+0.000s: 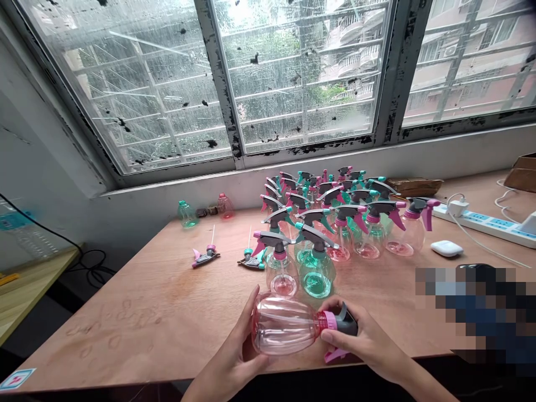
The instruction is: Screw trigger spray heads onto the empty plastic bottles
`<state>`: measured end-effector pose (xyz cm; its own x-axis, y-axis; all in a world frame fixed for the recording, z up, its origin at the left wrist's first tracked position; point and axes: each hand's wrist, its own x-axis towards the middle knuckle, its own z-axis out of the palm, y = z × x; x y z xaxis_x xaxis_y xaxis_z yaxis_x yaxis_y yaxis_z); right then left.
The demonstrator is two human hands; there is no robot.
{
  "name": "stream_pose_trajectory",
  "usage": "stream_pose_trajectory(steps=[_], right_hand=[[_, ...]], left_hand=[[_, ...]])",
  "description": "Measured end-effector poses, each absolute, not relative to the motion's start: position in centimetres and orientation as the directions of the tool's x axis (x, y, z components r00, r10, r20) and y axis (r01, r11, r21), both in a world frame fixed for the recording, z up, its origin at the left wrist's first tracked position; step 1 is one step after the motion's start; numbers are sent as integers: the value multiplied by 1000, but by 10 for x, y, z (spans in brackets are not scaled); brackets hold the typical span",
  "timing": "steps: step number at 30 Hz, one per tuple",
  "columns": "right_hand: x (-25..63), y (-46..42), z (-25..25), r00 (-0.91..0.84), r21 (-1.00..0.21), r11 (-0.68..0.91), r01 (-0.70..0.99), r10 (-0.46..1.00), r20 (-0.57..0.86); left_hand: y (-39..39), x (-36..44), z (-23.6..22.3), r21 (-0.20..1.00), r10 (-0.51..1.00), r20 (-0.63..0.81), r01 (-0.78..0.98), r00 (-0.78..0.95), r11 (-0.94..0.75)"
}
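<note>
A clear pink spray bottle (pixel 285 326) lies sideways between my hands, above the table's front edge. My left hand (pixel 240 346) wraps round its base. At the neck, my right hand (pixel 355 329) grips the pink collar and the dark spray head (pixel 347 321), whose pink trigger points down. Just beyond stand a pink spray bottle (pixel 282 276) and a green spray bottle (pixel 317 276), both with heads on. Two loose spray heads lie to the left, one with pink parts (pixel 205 257) and one with teal parts (pixel 252 259), their tubes pointing up.
Several assembled spray bottles (pixel 341 240) crowd the back of the wooden table (pixel 159 312). A headless green bottle (pixel 187 215) and a headless pink bottle (pixel 225 206) stand by the window wall. At right are a white earbud case (pixel 446 248) and a power strip (pixel 489 223) with cables.
</note>
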<state>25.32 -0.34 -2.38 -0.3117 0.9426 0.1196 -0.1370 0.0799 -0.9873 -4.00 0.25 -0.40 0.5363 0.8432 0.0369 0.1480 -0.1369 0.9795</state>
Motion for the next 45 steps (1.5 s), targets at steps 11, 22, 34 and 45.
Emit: stream_pose_trajectory(steps=[11,22,34,45], right_hand=[[253,-3,-24,-305,-990,88,-113,945,119],[255,-3,-30,-323,-985,91,-146,937,134],[255,-2,-30,-329,-983,90,-160,934,139],[256,0,-34,-345,-983,90,-158,928,140]], left_hand=[[2,-43,-10,994,845,11,86,534,-68],[2,-39,-5,994,844,58,49,533,-99],[1,-40,-5,998,843,3,56,538,-40],[0,-40,-4,977,841,36,157,540,-142]])
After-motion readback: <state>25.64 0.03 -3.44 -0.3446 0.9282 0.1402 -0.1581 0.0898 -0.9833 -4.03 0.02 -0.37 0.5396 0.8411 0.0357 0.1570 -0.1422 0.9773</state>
